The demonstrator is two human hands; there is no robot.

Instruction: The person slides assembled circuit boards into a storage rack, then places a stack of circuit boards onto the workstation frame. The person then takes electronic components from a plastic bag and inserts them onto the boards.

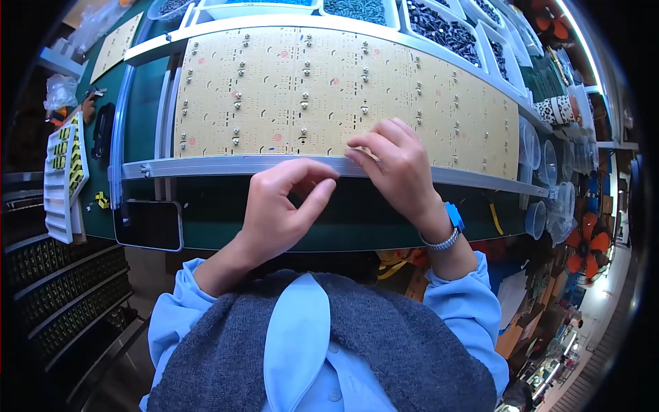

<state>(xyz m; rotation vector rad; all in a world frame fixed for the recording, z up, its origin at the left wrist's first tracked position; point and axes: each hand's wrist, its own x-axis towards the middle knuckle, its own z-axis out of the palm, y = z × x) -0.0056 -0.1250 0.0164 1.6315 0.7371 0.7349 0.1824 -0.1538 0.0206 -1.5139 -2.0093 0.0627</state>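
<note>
Hovering at the near edge of the boards (pixel 329 89), the narrowly pinched right hand (pixel 398 165) is nearer; they lie ahead, their row running left to right; the left hand (pixel 274 209) curls by the rail (pixel 226 167); whether either grips anything, one cannot tell.

At the near left corner of the green-topped bench (pixel 214 221) lies a rectangular phone with a dark screen and pale rim (pixel 149 225). At the left edge, a white ribbed plastic tray (pixel 56 218) holds yellow-and-black parts (pixel 75 165). A slender yellow tool (pixel 495 218) lies toward the near right corner. Round clear plastic containers (pixel 535 218) cluster at the right edge; beyond it is an orange-bladed fan (pixel 584 245).
</note>
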